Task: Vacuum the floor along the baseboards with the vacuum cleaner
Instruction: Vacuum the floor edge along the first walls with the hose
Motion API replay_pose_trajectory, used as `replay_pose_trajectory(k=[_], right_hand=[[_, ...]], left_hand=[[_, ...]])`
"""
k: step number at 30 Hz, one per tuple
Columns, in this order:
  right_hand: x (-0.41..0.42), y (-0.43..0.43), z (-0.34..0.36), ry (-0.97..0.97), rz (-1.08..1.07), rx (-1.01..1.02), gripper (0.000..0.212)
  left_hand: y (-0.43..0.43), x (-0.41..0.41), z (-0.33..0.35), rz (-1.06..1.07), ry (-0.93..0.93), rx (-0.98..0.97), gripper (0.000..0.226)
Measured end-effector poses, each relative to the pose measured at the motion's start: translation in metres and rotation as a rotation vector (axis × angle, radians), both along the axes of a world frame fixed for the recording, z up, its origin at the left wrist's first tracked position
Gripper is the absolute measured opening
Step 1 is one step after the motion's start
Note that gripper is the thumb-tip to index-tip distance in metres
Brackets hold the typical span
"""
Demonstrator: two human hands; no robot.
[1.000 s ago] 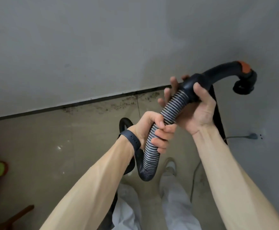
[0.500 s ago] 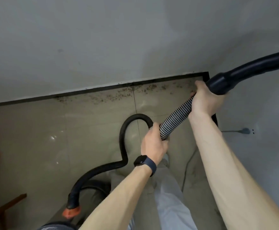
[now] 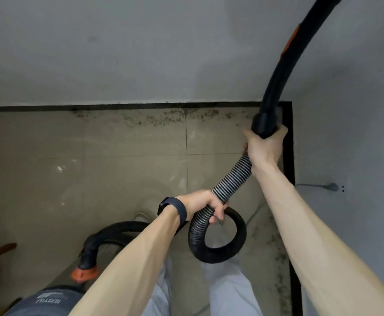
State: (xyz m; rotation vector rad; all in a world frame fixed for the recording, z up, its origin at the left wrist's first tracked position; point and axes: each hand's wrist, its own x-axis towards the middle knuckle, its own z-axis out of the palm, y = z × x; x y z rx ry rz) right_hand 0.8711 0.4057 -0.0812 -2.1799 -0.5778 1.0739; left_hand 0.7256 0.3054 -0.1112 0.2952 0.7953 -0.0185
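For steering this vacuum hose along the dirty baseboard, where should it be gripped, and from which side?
Grip the rigid cuff where the ribbed hose meets the curved tube. Come from the near side, just below it, as the right hand does. That smooth, stiff part should not flex, so the tube likely follows the wrist. The left hand grips the ribbed stretch, where the hose loops and only slack can be managed.

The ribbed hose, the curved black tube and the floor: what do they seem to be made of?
The ribbed hose is probably flexible plastic: its fine ridges bend into a loop, with slight sheen. The curved black tube looks like rigid moulded plastic, smooth and satin. The floor is likely glazed ceramic tile: grout lines, glossy reflections.
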Motion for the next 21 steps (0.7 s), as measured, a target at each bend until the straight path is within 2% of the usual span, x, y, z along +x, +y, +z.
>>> replay_pose_trajectory(k=[2, 4, 6, 9, 11, 13, 15, 17, 19, 21], right_hand=[[-0.014, -0.009, -0.005, 0.008, -0.038, -0.022, 0.068], [-0.024, -0.013, -0.013, 0.127, -0.136, -0.014, 0.060], [-0.026, -0.010, -0.017, 0.435, -0.317, -0.014, 0.058], [-0.025, -0.013, -0.020, 1.069, -0.496, -0.006, 0.045], [-0.033, -0.018, -0.024, 1.234, -0.564, 0.029, 0.040], [-0.043, -0.017, -0.022, 1.217, -0.581, 0.090, 0.028], [-0.050, -0.011, -0.013, 1.116, -0.579, 0.118, 0.013], [-0.051, -0.007, -0.007, 0.950, -0.544, 0.114, 0.018], [-0.052, -0.015, -0.008, 0.724, -0.529, 0.140, 0.010], [-0.053, -0.034, -0.018, 0.509, -0.508, 0.176, 0.029]], left_hand=[[-0.004, -0.015, -0.002, -0.023, -0.012, -0.065, 0.022], [-0.003, -0.032, -0.007, -0.054, -0.041, -0.093, 0.029], [-0.002, -0.050, -0.015, -0.060, -0.066, -0.126, 0.033], [0.002, -0.074, -0.019, 0.025, -0.129, -0.165, 0.032], [0.006, -0.083, -0.016, 0.081, -0.188, -0.175, 0.036], [0.006, -0.084, -0.014, 0.125, -0.203, -0.195, 0.042], [0.002, -0.080, -0.014, 0.176, -0.111, -0.173, 0.048], [-0.004, -0.080, -0.018, 0.162, 0.097, -0.069, 0.056], [-0.006, -0.086, -0.024, 0.102, 0.270, 0.024, 0.057], [-0.002, -0.093, -0.027, 0.139, 0.350, 0.026, 0.051]])
